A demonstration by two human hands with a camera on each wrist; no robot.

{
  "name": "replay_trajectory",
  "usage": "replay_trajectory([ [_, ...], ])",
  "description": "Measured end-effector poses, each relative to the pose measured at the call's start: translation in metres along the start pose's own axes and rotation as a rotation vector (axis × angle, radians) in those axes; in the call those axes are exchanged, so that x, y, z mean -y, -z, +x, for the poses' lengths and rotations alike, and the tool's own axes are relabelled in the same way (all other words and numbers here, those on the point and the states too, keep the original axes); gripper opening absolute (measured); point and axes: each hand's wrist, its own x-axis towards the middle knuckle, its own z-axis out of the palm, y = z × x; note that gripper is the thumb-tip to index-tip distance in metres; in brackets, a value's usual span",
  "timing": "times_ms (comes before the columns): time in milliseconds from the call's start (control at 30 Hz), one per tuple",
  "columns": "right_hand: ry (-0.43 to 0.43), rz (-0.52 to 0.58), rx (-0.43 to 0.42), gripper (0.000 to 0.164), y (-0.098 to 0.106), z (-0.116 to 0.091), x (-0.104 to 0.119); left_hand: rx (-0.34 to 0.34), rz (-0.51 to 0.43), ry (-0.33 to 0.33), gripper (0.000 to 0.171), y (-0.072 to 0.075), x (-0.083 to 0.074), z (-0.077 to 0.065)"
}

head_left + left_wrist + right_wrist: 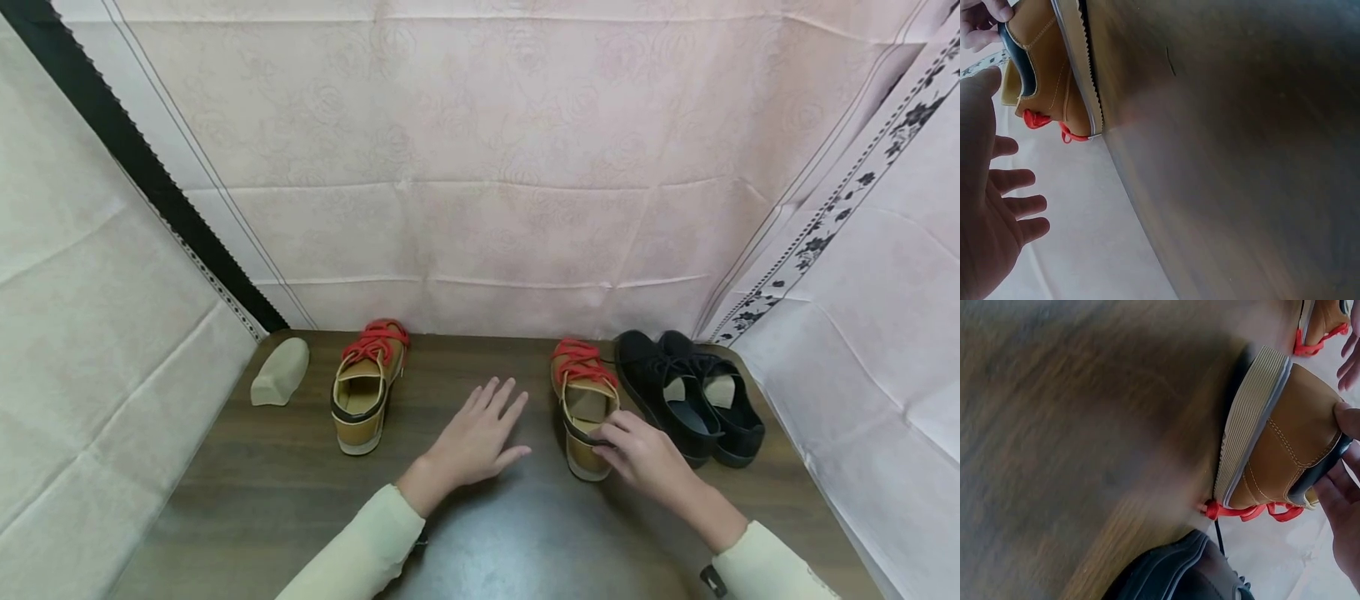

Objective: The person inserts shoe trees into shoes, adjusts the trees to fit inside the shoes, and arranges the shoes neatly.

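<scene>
My right hand (651, 460) pinches the heel collar of a tan shoe (587, 461) with red laces (581, 360). The right wrist view has the thumb on the outside of the heel and the fingers at the dark padded collar (1321, 470). Dark shadow widens under the heel end of its ribbed sole (1255, 419). A greyish piece (587, 404) shows inside this shoe's opening. My left hand (474, 437) is spread over the table, fingers straight, holding nothing, to the left of that shoe. The matching tan shoe (360, 431) stands farther left, toe toward the back.
A pale, rounded shoe insert (281, 372) lies at the far left of the brown table (247, 500). Two black shoes (637, 362) stand close on the right, with pale pieces inside. White cloth (480, 233) hangs behind and along both sides.
</scene>
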Motion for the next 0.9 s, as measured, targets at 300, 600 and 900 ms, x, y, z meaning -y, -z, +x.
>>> replay_trajectory([
  [300,-0.033,-0.030,0.015,0.025,0.001,-0.004,-0.016,-0.016,0.002,-0.013,0.080,-0.006,-0.007,0.010],
  [600,-0.039,-0.039,0.015,0.025,0.003,-0.004,-0.026,-0.013,0.008,-0.013,0.080,-0.008,-0.015,0.019],
  [900,-0.025,-0.057,0.028,0.024,0.007,-0.005,-0.036,0.012,-0.004,-0.006,0.080,-0.008,-0.020,0.025],
])
